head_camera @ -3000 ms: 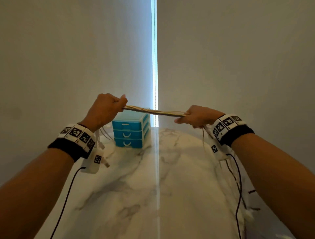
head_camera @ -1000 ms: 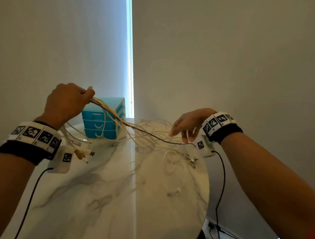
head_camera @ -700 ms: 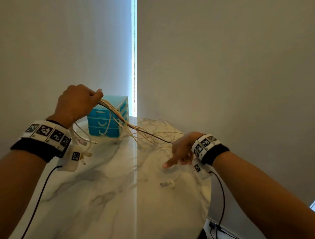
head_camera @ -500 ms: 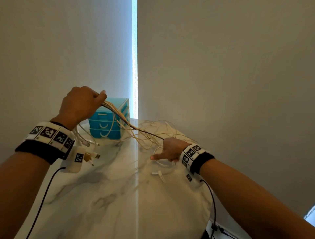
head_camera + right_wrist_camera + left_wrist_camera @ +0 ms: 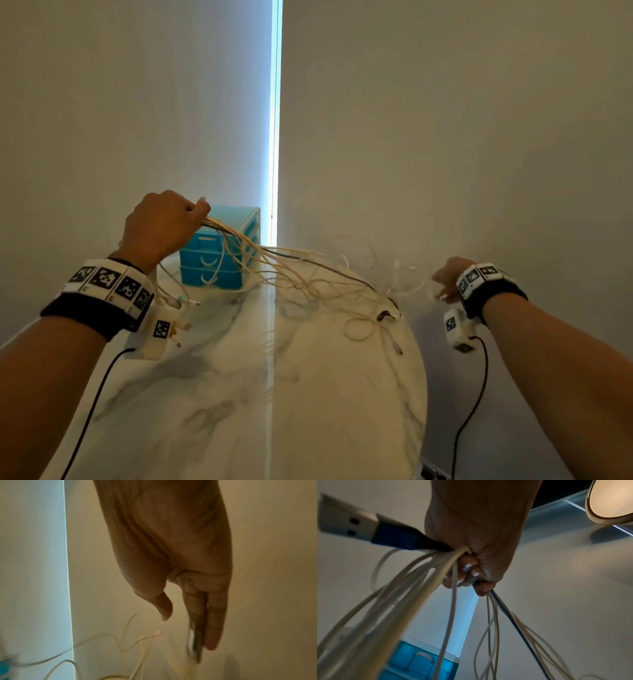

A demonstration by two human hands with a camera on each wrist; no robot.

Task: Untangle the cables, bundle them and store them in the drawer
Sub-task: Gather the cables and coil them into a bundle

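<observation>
Cables held up over a marble table (image 5: 239, 394) by a plain wall (image 5: 445, 137).

The round white table has grey veins. A small blue drawer box (image 5: 219, 253) sits at its far left. The cables (image 5: 308, 274) run long-ways from upper left down to the right, and their loose ends lie on the table's right side. The left hand (image 5: 161, 228) makes a tight fist around them. The right hand (image 5: 445, 279) is off the right edge, fingers (image 5: 214, 622) straight and pressed together; something thin and blurry lies against them.
</observation>
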